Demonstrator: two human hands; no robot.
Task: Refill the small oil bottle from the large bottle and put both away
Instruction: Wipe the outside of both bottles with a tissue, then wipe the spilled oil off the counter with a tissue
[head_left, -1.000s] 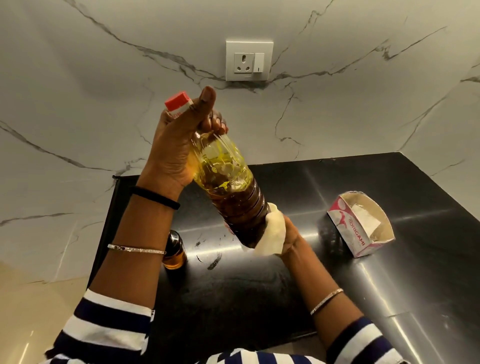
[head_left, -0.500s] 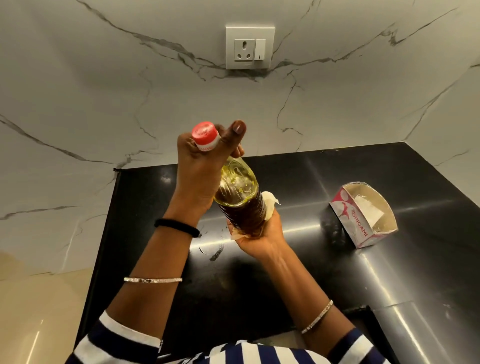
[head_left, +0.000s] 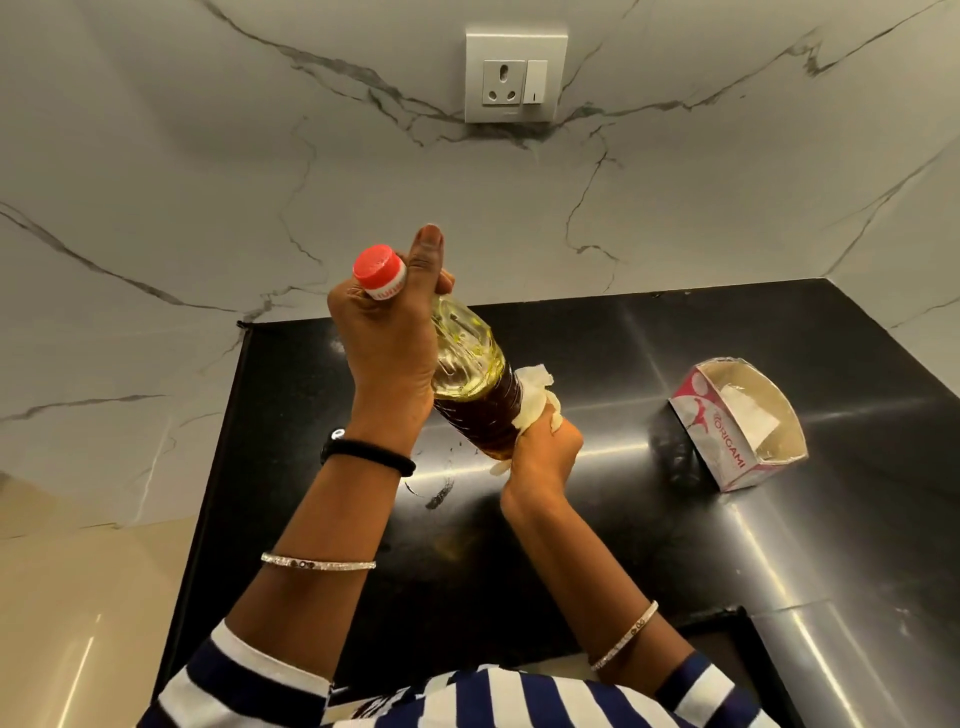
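Observation:
The large clear oil bottle (head_left: 470, 382) with a red cap (head_left: 378, 271) is held tilted above the black counter (head_left: 675, 545), cap end up and to the left. My left hand (head_left: 387, 345) grips its neck and shoulder, thumb pointing up beside the cap. My right hand (head_left: 543, 449) holds a crumpled white tissue (head_left: 535, 400) against the bottle's lower end. Amber oil fills the lower part of the bottle. The small oil bottle is hidden from view.
An open pink and white tissue box (head_left: 737, 423) lies on the counter to the right. A wall socket (head_left: 514, 78) sits on the marble wall behind. Small oil smears (head_left: 439, 491) mark the counter below the bottle. The counter's left edge drops to a beige floor.
The bottle has come down from high against the wall and closer to me. The small dark bottle seen beside my left forearm a second ago has gone out of sight. My right hand has shifted along the bottle's base.

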